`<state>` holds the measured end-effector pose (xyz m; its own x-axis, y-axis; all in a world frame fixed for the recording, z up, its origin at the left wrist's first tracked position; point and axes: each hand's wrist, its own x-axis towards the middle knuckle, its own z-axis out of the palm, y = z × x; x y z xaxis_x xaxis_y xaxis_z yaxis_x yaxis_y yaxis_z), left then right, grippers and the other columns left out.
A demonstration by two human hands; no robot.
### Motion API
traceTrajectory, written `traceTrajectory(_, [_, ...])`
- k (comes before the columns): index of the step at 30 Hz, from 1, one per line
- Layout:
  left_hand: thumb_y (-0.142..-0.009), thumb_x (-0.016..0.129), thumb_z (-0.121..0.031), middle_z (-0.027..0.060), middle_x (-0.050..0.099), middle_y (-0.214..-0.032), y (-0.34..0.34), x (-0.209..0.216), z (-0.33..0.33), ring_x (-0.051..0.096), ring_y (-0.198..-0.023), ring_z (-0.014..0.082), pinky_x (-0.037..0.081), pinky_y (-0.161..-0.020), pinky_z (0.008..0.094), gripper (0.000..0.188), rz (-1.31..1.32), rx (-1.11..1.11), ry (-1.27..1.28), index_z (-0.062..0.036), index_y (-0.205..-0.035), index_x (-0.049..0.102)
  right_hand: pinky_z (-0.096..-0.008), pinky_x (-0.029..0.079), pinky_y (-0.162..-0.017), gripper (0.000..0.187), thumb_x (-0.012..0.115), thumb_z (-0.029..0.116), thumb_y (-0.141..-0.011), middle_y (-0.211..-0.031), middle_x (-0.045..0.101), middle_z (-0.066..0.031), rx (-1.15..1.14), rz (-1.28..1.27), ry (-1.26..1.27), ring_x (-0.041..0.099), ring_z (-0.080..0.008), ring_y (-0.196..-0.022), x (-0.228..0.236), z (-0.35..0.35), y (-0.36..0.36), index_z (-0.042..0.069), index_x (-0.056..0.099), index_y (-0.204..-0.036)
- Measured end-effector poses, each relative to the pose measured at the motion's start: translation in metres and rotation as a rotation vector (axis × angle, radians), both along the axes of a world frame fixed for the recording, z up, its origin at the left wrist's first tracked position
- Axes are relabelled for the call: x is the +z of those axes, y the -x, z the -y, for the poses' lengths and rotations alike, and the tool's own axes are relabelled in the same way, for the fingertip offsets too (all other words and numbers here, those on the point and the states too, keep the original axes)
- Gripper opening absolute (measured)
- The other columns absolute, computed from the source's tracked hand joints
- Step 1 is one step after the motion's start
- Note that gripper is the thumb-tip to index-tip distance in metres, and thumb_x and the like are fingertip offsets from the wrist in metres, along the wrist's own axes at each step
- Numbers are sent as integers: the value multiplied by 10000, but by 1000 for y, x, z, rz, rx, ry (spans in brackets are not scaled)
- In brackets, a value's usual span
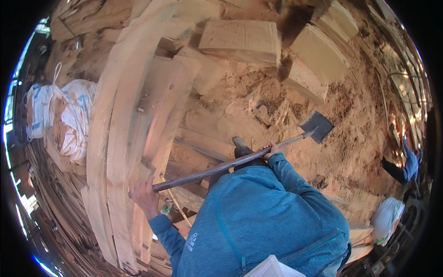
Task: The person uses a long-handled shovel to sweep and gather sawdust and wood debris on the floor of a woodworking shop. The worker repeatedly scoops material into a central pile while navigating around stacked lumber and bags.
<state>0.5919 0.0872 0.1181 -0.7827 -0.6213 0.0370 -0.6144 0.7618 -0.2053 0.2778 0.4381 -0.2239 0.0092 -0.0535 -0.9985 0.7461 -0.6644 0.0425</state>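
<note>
A shovel with a flat dark metal blade (317,126) and a long wooden shaft (203,174) slants across in front of me. My left hand (146,197) is closed at the butt end of the shaft, beside the long timbers. Further up the shaft, nearer the blade, my right hand (273,150) grips it with fingers wrapped round. The blade is over reddish-brown sawdust (263,104). Part of my dark boot (241,148) shows behind the shaft.
Long sawn timbers (115,115) run along my left. Thick wooden blocks (237,39) lie ahead, with more blocks (318,55) at the far right. White sacks (76,108) stand beyond the timbers; another white sack (386,220) is at the right. A person in blue (410,164) is at the right edge.
</note>
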Motion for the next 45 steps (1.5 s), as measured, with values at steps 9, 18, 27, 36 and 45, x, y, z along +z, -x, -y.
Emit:
traceTrajectory(9, [-502, 769, -32, 24, 553, -707, 3, -1, -24, 558, -725, 233, 393, -690, 373, 482, 37, 6, 1, -204, -944, 682, -425, 431, -577, 401, 542, 429, -946, -598, 397, -55, 18, -24, -25, 429, -227, -547, 0, -9, 0, 106, 426, -739])
traceTrajectory(18, [-521, 738, -67, 37, 602, -666, -7, -2, -43, 616, -652, 250, 416, -597, 398, 442, 154, -7, -225, -220, -933, 689, -475, 480, -638, 286, 583, 324, -928, -678, 512, -113, 365, -125, -153, 536, -300, -638, -49, -16, -8, 88, 505, -787])
traceTrajectory(27, [-678, 732, -188, 85, 684, -732, 20, -11, -68, 671, -678, 281, 500, -600, 404, 345, 222, -23, -503, -262, -1013, 692, -498, 491, -623, 204, 614, 291, -876, -686, 594, -86, 602, -88, -109, 583, -276, -628, -62, 1, -3, 99, 552, -845])
traceTrajectory(36, [-721, 743, -345, 133, 694, -819, 111, -61, -110, 675, -768, 329, 517, -665, 435, 405, 325, -136, -687, -244, -1105, 665, -461, 523, -552, 245, 514, 255, -922, -649, 557, -147, 384, -253, -102, 569, -304, -559, -88, -8, 30, 36, 442, -1003])
traceTrajectory(45, [-691, 781, -321, 115, 704, -959, 167, -56, -102, 663, -895, 341, 514, -760, 450, 534, 282, -114, -834, -224, -1191, 619, -481, 532, -627, 297, 493, 292, -937, -827, 641, -171, 634, -171, -256, 632, -332, -688, -127, 24, 78, 19, 541, -1045])
